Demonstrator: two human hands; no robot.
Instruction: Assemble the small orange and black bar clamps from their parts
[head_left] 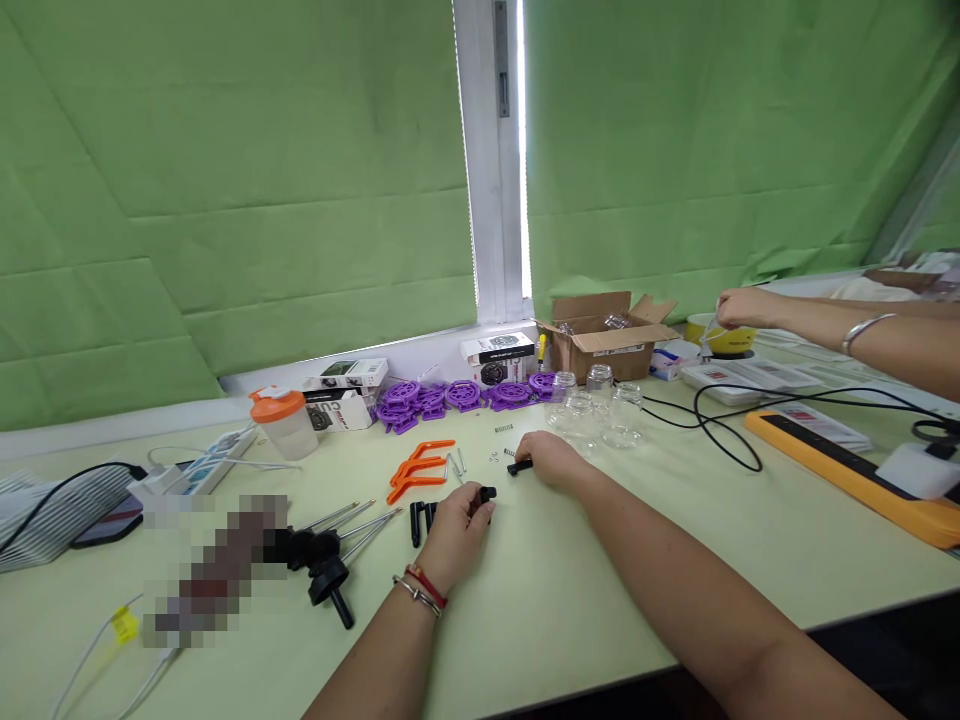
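Observation:
My left hand [456, 528] is closed around a small black plastic part [488, 494], whose end sticks out past the fingertips. To its right, my right hand [551, 458] pinches another short black plastic part [519, 467] just above or on the table; I cannot tell which. Black handle pieces [417, 524] lie beside my left hand. Orange plastic frames [420, 470] rest beyond it, with thin metal screws [454, 466] at their right. Small springs [503, 429] and tiny metal nuts [493, 457] are near my right hand.
Purple plastic parts [463, 395] line the back, with glass jars [579, 415] and a cardboard box [611, 345] at their right. Black parts with metal rods [327, 570] lie left. An orange-topped shaker [289, 425] stands behind. Another person's hand [746, 308] holds something at a yellow bowl [731, 340].

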